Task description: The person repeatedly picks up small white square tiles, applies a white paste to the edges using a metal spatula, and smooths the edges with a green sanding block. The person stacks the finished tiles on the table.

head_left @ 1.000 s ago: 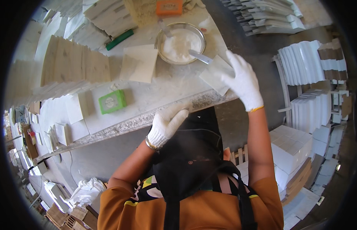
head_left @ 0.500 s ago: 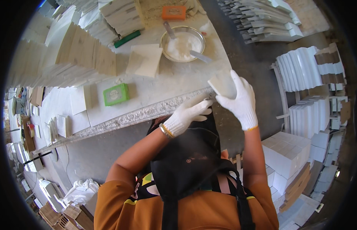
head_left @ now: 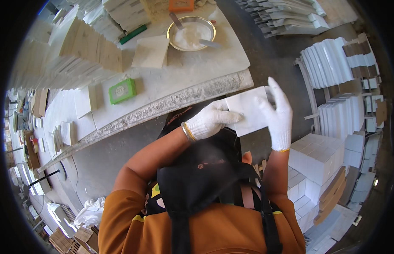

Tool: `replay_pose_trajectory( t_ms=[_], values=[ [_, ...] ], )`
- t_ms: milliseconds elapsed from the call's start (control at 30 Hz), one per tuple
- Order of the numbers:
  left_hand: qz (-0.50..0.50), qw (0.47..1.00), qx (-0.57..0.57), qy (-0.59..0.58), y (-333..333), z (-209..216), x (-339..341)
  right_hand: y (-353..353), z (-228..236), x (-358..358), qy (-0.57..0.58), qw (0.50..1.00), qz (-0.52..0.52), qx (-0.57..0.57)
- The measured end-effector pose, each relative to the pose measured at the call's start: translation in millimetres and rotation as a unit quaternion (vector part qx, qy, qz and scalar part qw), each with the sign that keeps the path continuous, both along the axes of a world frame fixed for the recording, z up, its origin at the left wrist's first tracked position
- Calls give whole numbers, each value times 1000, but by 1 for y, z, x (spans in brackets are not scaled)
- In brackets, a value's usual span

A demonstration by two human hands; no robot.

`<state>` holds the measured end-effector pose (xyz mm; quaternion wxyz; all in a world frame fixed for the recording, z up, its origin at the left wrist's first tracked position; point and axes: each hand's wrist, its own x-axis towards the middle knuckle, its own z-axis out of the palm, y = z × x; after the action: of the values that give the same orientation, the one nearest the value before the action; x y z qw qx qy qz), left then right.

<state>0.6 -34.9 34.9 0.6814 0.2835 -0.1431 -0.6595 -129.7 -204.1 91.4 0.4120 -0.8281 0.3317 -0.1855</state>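
The desk [head_left: 205, 74], a pale stone slab, fills the upper left of the frame. The white square tile [head_left: 248, 111] is flat and plain-faced, held off the desk edge at centre right. The right hand [head_left: 278, 116], gloved, has its grip closed on the tile's right edge; the left hand [head_left: 209, 121], gloved, pinches its left edge. Half a second ago the tile sat higher, nearer the desk rim.

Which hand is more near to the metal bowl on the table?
Left. The left hand holds the white tile from the side toward the table, below the bowl. The right hand grips the tile's far edge, further from the bowl.
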Motion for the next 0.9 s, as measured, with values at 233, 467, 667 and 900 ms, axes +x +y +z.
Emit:
replay_pose_trajectory(
  t_ms=[233, 467, 667, 900],
  values=[
    [-7, 1000, -3, 14, 6, 19, -11, -9, 24, -24, -45, 983, -123, 125],
    [-40, 998, -21, 40, 6, 9, -15, -1, 13, -48, -77, 978, -73, 181],
    [-35, 999, 4, 24, 6, 8, -15, 6, 10, -45, -96, 973, -39, 205],
    [-27, 999, 33, -25, 8, -5, -12, 4, 1, -36, -103, 959, -6, 263]
  ],
)
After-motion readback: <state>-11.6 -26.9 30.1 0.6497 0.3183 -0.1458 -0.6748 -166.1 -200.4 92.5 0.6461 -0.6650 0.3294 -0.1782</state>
